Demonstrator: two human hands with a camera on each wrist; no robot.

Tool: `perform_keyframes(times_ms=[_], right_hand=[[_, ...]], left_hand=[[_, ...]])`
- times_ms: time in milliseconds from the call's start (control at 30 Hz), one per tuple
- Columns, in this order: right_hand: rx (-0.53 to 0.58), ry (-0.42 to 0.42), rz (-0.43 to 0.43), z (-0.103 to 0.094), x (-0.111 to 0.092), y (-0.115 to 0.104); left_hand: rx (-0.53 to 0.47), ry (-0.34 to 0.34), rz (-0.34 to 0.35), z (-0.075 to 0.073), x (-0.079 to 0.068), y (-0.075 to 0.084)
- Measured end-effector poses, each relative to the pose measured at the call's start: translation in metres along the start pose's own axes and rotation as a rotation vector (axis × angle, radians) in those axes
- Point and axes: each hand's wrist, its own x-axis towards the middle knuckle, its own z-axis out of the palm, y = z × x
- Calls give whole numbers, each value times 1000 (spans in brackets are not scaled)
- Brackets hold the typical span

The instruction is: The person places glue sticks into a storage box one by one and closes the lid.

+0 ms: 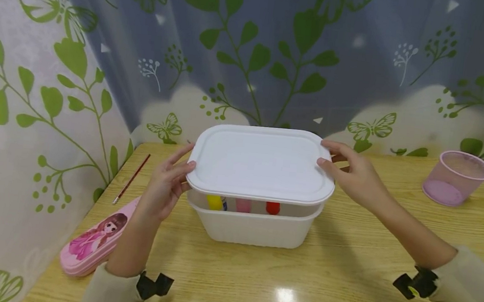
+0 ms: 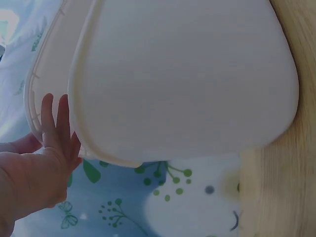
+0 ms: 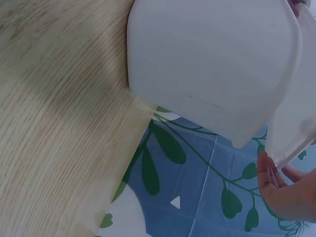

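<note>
A white lid (image 1: 263,163) is held up over a white plastic box (image 1: 260,229), with a gap between them at the front. Through that gap show a yellow item (image 1: 214,202), a pink item (image 1: 243,205) and a red item (image 1: 273,208); their kinds are hidden. My left hand (image 1: 167,182) grips the lid's left edge, thumb on top and fingers beneath, as the left wrist view also shows. At the lid's right end, my right hand (image 1: 356,175) pinches the edge between thumb and fingers.
On the left of the wooden table (image 1: 228,277) lie a pink pencil case (image 1: 94,246) with a doll picture and a thin dark red pencil (image 1: 132,179). A translucent pink basket (image 1: 456,178) stands at the far right. Leaf-patterned curtain (image 1: 252,49) hangs behind.
</note>
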Motion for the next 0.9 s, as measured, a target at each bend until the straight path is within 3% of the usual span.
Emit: perform_keyframes(times_ms=[233, 533, 733, 900], right_hand=[[-54, -1, -32, 5, 0, -3], [-123, -64, -29, 5, 1, -1], [-187, -115, -57, 7, 2, 6], [-218, -150, -60, 8, 3, 9]], left_hand=[[398, 58, 82, -1, 0, 1], [941, 69, 230, -10, 1, -3], [1193, 11, 283, -18, 4, -14], [1316, -2, 296, -19, 3, -18]])
